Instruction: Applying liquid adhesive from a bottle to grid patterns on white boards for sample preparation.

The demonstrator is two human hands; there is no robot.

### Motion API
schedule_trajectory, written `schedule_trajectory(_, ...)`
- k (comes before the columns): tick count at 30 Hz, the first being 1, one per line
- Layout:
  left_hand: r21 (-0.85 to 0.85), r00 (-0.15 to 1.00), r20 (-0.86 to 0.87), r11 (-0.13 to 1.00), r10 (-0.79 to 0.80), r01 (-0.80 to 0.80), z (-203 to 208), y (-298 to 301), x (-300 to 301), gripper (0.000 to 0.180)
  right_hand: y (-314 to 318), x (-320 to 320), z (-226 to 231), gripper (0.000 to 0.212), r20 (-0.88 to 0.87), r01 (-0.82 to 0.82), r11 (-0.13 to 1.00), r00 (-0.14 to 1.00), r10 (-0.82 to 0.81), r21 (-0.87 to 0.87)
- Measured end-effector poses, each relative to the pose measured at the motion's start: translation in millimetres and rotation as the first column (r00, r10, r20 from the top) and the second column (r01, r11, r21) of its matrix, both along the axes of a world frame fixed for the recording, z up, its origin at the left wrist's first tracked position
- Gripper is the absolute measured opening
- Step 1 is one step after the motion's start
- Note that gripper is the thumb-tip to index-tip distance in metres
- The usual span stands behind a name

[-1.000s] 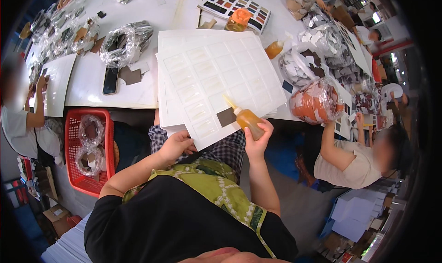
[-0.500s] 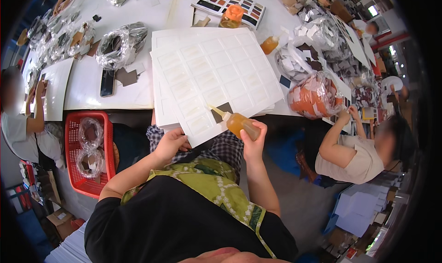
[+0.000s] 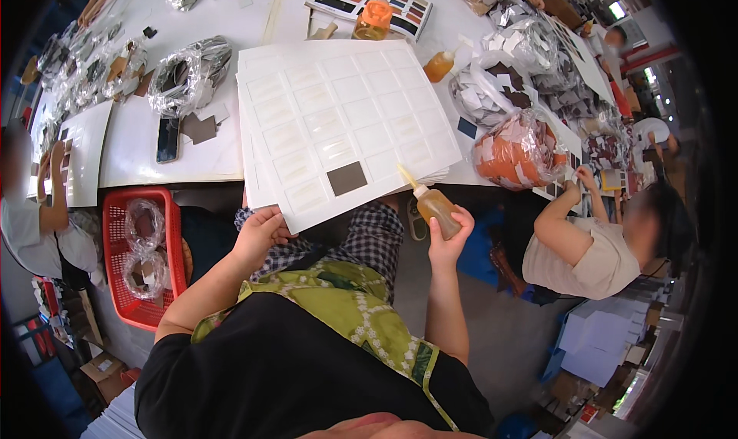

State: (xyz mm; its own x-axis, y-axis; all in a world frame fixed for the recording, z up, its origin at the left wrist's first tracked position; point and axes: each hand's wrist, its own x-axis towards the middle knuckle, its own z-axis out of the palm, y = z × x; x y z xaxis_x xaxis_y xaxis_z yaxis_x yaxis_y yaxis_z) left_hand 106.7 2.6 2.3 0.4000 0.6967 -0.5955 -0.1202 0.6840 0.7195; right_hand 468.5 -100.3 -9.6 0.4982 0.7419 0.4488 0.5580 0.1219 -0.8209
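Observation:
A white board marked with a grid of rectangular cells lies on top of a stack of similar sheets, overhanging the table's near edge. My left hand is closed on its near left corner. One dark grey-brown swatch sits in a cell of the nearest row. Several other cells carry shiny, clear streaks. My right hand grips a squeeze bottle of amber liquid. The bottle tilts with its pale nozzle pointing up and left, near the cell right of the swatch.
Beyond the board are an orange-topped jar, a second amber bottle and a sample card. Plastic-wrapped swatch bundles and a phone lie left. An orange bundle is right. A red basket stands below. Co-workers sit either side.
My right hand has carried the squeeze bottle rightward, uncovering the dark swatch. My left hand keeps its hold on the corner. The whole view has shifted slightly.

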Motion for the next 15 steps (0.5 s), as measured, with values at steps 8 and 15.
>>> schedule_trajectory(8, 0.019, 1.000, 0.006, 1.000, -0.025, 0.025, 2.9, 1.0, 0.8, 0.021, 12.7, -21.5, 3.3, 0.045, -0.304, -0.011, 0.998, 0.952, 0.030, 0.064)
schedule_trajectory(15, 0.009, 0.999, -0.018, 0.999, -0.040, 0.040, 8.7, 2.2, 2.7, 0.020, 18.5, -18.4, 0.6, 0.043, -0.052, -0.107, 0.994, 0.993, 0.107, 0.005)
